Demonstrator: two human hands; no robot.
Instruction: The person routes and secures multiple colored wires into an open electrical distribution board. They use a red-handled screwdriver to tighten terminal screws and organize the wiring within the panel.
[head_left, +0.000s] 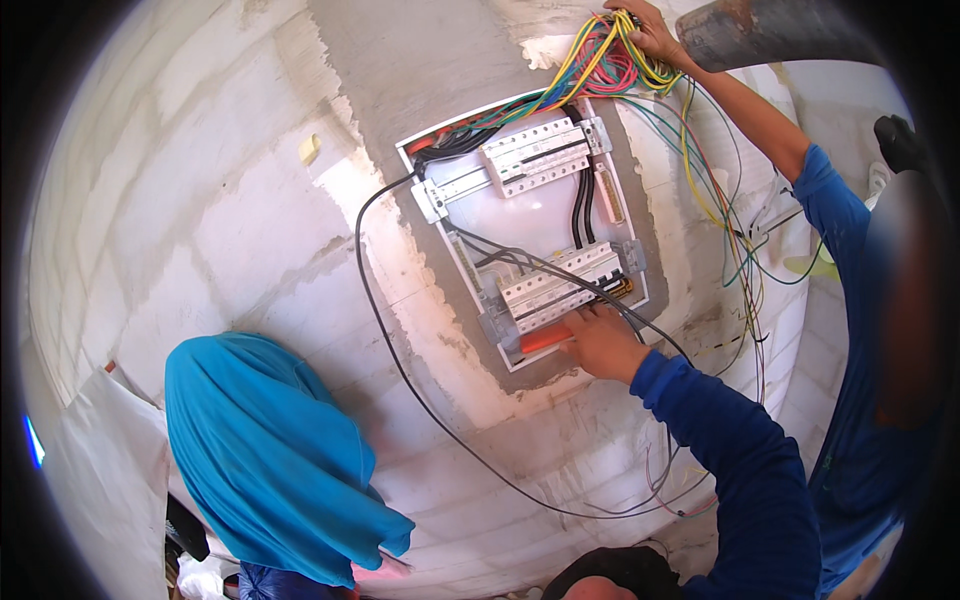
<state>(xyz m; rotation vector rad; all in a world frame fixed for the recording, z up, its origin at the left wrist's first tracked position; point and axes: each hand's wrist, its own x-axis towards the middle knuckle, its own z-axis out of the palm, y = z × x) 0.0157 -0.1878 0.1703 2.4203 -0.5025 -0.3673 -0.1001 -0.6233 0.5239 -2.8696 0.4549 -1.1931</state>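
A white electrical distribution box (648, 270) is set in the wall, with an upper breaker row (538, 157) and a lower breaker row (562, 287). At the lower row's bottom edge, my right hand (608, 343) reaches in from the lower right, fingers curled beside an orange strip (545, 338). What the fingertips grip, if anything, is hidden. Black cables (550, 266) cross the lower breakers just above the hand. My left hand is out of view. A co-worker's hand (655, 38) grasps a bundle of yellow, green, red and blue wires (607, 62) above the box.
The co-worker in blue (860, 470) stands close on the right. A long black cable (372, 290) loops out from the box's left side. Loose coloured wires (735, 240) hang at the right. A blue cloth (265, 450) is draped at lower left. A dark rounded shape (625, 570) shows below.
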